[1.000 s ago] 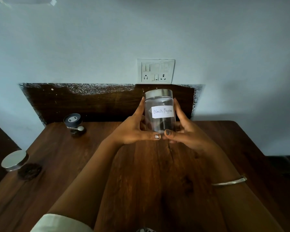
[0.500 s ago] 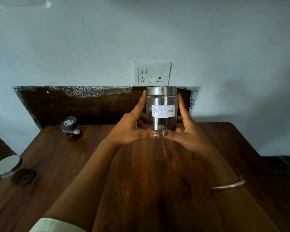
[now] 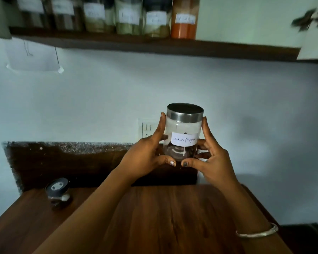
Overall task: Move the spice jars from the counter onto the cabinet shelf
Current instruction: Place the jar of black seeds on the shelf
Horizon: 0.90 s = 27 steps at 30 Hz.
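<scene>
A clear glass jar [image 3: 183,129] with a steel lid and a white label reading "Black Pepper" is held in the air above the wooden counter [image 3: 165,220]. My left hand [image 3: 145,158] grips its left side and my right hand [image 3: 212,162] its right side, thumbs meeting under the base. A little dark spice lies in the bottom. High above runs a dark wooden shelf [image 3: 228,47] with several labelled spice jars in a row, the rightmost an orange-powder jar [image 3: 184,19].
A small dark round-topped object [image 3: 57,191] stands at the counter's back left. A wall socket panel [image 3: 147,128] sits behind the jar. The shelf is bare to the right of the orange jar. A white cabinet door edge [image 3: 314,39] shows top right.
Both hands have lifted the jar up off the counter. The view has tilted upward, bringing the shelf with its jars into sight; the steel lid at the left has left the frame.
</scene>
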### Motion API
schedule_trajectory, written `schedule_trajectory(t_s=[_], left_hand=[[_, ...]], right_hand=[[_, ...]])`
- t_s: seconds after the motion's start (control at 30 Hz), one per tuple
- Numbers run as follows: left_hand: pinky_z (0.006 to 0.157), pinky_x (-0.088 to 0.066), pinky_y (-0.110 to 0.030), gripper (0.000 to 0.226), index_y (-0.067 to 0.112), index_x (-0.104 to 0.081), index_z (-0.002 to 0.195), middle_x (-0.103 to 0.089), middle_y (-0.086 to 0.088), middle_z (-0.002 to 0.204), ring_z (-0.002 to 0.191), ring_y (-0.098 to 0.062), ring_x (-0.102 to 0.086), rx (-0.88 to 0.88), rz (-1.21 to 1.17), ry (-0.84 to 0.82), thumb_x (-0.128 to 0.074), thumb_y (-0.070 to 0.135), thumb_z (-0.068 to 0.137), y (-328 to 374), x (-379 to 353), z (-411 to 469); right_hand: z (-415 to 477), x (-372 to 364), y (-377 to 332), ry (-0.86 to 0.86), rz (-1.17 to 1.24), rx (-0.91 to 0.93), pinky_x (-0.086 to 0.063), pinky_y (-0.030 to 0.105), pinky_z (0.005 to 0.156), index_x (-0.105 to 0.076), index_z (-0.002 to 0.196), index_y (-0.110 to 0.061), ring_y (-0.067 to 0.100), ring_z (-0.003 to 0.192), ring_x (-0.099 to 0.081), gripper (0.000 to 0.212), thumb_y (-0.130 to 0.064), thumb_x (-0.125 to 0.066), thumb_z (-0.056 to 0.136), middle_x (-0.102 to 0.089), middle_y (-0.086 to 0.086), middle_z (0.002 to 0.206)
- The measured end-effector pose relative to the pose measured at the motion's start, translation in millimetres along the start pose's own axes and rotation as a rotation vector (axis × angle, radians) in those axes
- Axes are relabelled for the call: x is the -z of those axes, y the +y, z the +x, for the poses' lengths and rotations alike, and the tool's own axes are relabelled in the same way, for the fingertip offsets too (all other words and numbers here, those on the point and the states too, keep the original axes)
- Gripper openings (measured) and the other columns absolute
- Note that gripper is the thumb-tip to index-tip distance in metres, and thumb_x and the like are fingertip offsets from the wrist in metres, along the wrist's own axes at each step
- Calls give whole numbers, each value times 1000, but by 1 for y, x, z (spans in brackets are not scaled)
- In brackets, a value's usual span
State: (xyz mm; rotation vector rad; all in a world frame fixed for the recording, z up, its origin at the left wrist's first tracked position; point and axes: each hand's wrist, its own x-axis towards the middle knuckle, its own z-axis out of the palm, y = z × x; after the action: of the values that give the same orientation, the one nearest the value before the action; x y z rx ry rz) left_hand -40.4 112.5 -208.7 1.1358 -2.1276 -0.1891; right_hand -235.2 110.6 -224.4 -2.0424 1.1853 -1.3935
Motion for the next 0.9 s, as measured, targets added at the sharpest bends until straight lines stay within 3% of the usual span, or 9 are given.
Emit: schedule_trajectory(t_s=[0.1,0.23,0.4,0.53,0.7,0.9], left_hand=[[96,-50,-33,104,51,32,125,-38,4,149,111,-16,-61,-60,125,94,-63,43,82,14,10,35],[97,-45,-26,97,41,19,138,-43,6,146,117,-15,-58,-144,124,250,-63,33,86,41,29,87],[97,-45,-28,93,29,4,149,-51,1,140,118,-18,-58,-196,151,377,-64,28,85,62,51,158],[94,-46,-28,76,19,-22,149,-57,-2,133,115,-19,-60,-245,164,452,-64,25,86,67,58,211],[102,-45,-36,77,18,-14,150,-53,-7,137,121,-21,-55,-252,138,517,-61,18,89,67,58,262],[96,-42,-25,71,18,-15,150,-53,-9,136,118,-20,-56,-199,175,571,-56,14,92,53,49,297]], right_hand=[[31,23,-14,82,-37,69,-42,15,88,-2,122,-63,8,110,-54,102,-19,-79,70,-51,-9,135],[80,58,-32,209,-77,200,-48,16,85,-4,129,-58,16,107,-61,109,-18,-83,65,-51,1,135],[146,99,-48,286,-66,292,-51,23,88,-7,137,-51,15,107,-60,112,-17,-83,63,-55,5,128],[192,120,-47,330,-61,357,-53,27,91,-8,145,-43,16,108,-62,113,-15,-83,65,-59,6,124],[240,138,-37,369,-143,418,-49,24,90,-13,149,-31,17,108,-61,103,-16,-79,71,-54,11,125],[277,143,-20,354,-214,430,-43,18,89,-10,149,-32,16,121,-54,100,-24,-76,75,-54,6,135]])
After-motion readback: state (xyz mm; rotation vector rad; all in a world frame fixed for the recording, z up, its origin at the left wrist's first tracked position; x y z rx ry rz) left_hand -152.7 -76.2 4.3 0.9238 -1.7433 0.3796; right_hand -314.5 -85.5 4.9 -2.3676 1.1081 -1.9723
